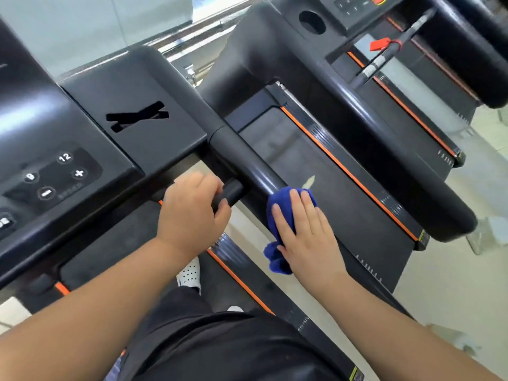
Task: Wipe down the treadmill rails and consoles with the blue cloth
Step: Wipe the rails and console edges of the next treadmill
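Pressing down on the blue cloth (281,200), the right hand (308,237) lies flat with its fingers (298,204) straight. The cloth sits on the round black side rail (247,160), between the hand and the rail.

The cloth looks soft and light. It would bend and fold easily, so it seems best to hold it under a flat palm and let it wrap over the rail. It will likely slide well on the smooth, shiny rail.

It is deep blue and fuzzy. It is bunched up, with one lump hanging out below the hand.

The left hand (189,213) is curled around a short black handle (232,192) just beside the rail. The console (55,174) with its white buttons is off to the left, well apart from the cloth.
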